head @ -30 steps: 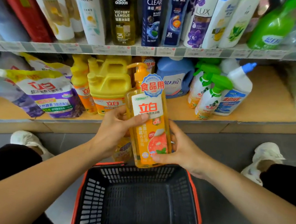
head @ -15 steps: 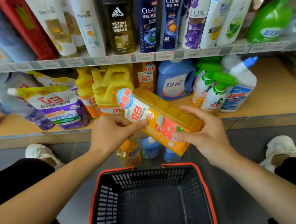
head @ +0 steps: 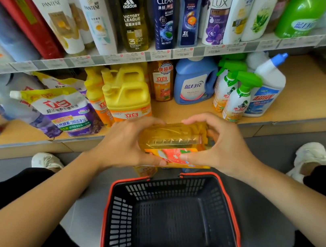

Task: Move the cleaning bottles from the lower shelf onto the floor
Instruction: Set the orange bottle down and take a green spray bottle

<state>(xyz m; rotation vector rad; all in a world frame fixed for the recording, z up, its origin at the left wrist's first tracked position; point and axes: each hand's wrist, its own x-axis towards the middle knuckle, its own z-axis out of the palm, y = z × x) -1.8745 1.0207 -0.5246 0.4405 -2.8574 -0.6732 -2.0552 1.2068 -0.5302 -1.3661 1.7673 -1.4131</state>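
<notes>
Head view: my left hand (head: 125,141) and right hand (head: 221,146) both grip one orange dish-soap bottle (head: 173,140), which lies on its side between them. My left fingers curl round one end. My right thumb is underneath on the label and my right fingers arch over the top of the other end. The bottle hangs in the air in front of the edge of the lower shelf (head: 302,93), above the grey floor (head: 270,148) and just beyond the far rim of the black basket (head: 121,212) with its red edge.

A small orange bottle (head: 145,170) stands on the floor right under my hands, mostly hidden by them.

On the lower shelf behind stand a yellow jug (head: 126,94), a matching upright orange bottle (head: 163,81), a blue detergent jug (head: 193,81), two green-trigger spray bottles (head: 237,98) and a white bottle with a blue cap (head: 267,90). Refill pouches (head: 60,112) lie tilted at the left end.

Shampoo bottles (head: 166,11) line the upper shelf (head: 198,51). My white shoes (head: 312,154) rest on the floor at either side.
</notes>
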